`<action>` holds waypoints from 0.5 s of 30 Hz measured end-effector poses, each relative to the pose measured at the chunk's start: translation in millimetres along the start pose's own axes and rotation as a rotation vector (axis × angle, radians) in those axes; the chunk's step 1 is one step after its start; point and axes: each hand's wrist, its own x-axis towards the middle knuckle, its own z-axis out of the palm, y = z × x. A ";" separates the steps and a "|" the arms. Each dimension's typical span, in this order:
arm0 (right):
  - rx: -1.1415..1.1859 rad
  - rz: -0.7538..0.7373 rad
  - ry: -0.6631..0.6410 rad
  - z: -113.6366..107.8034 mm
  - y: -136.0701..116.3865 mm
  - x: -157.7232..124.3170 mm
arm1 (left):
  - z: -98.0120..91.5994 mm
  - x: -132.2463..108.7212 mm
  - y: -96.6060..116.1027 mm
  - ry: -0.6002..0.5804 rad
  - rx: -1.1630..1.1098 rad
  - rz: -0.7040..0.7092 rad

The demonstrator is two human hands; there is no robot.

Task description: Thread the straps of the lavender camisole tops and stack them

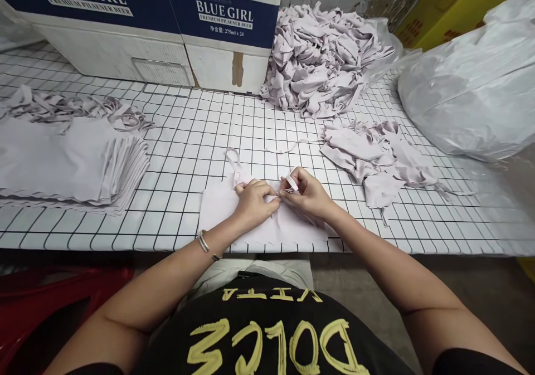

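Observation:
A pale pink strappy top, which looks like a camisole (217, 210), lies flat at the table's front edge. My left hand (256, 203) rests on it, thumb and fingers pinching its upper edge near the middle. Close by on the right, my right hand (308, 194) pinches the same edge and a thin strap (291, 183), with the fingertips of both hands almost touching. Another strap (233, 160) loops up from the top's left side onto the table. Whether a small tool is between the fingertips is too small to tell.
To the left is a neat stack of similar tops (54, 157). Right of me lie crumpled pieces (376, 157), with a big fabric heap (321, 57) behind. Beer cartons (225, 63) and a filled plastic bag (472, 85) stand on the checked table (175, 196).

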 end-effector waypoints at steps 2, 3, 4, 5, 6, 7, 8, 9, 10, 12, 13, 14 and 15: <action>-0.001 -0.001 0.003 1.2 1.4 -0.2 | -0.3 0.0 0.8 0.000 0.000 -0.009; -0.003 -0.005 0.004 1.7 2.5 -0.2 | -0.3 0.0 1.1 0.001 0.001 -0.012; -0.007 -0.010 0.004 2.0 3.6 -0.3 | -0.2 0.1 1.2 0.004 0.003 -0.014; -0.014 -0.018 0.004 2.3 4.8 -0.4 | -0.1 0.2 1.3 0.006 0.006 -0.015; -0.024 -0.028 0.005 2.4 5.8 -0.6 | 0.0 0.3 1.2 0.006 0.008 -0.016; -0.040 -0.039 0.005 2.4 6.6 -0.9 | 0.2 0.4 1.0 0.006 0.011 -0.019; -0.062 -0.050 0.005 2.3 7.1 -1.4 | 0.4 0.4 0.8 0.006 0.011 -0.021; -0.092 -0.061 0.005 2.0 7.2 -2.0 | 0.6 0.4 0.6 0.004 0.011 -0.021; -0.131 -0.073 0.002 1.6 7.0 -2.7 | 0.7 0.2 0.4 0.003 0.009 -0.021; -0.228 -0.097 -0.010 0.5 5.9 -4.4 | 1.0 -0.4 0.4 0.001 0.005 -0.017; -0.280 -0.113 -0.020 -0.3 5.2 -5.1 | 1.1 -0.8 0.5 0.001 0.004 -0.014; -0.328 -0.132 -0.034 -1.1 4.5 -5.7 | 1.4 -1.4 0.7 0.002 0.004 -0.011; -0.367 -0.154 -0.053 -1.9 3.7 -6.0 | 1.6 -1.9 0.9 0.005 0.006 -0.007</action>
